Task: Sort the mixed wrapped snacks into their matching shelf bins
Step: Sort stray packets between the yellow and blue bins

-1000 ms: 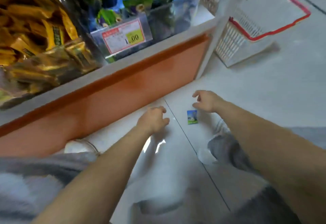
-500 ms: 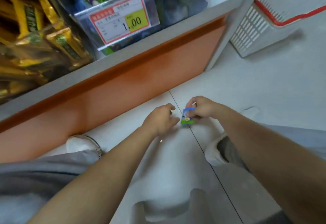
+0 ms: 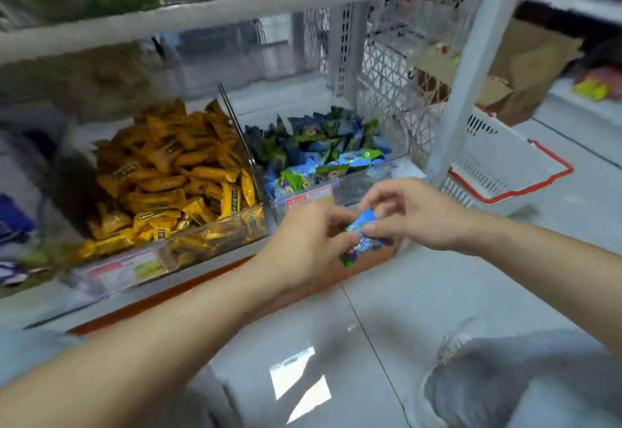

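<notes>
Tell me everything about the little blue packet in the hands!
The snack packet is small, shiny, crinkly plastic, blue on top with green and purple lower down. It is tilted, held up before the bin of matching blue-green snacks. The left hand and right hand both pinch it.

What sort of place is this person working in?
Most likely a small shop's snack aisle: clear shelf bins heaped with yellow wrapped snacks and blue-green ones, price labels on the bin fronts, and a white shopping basket with red handle on the floor.
</notes>
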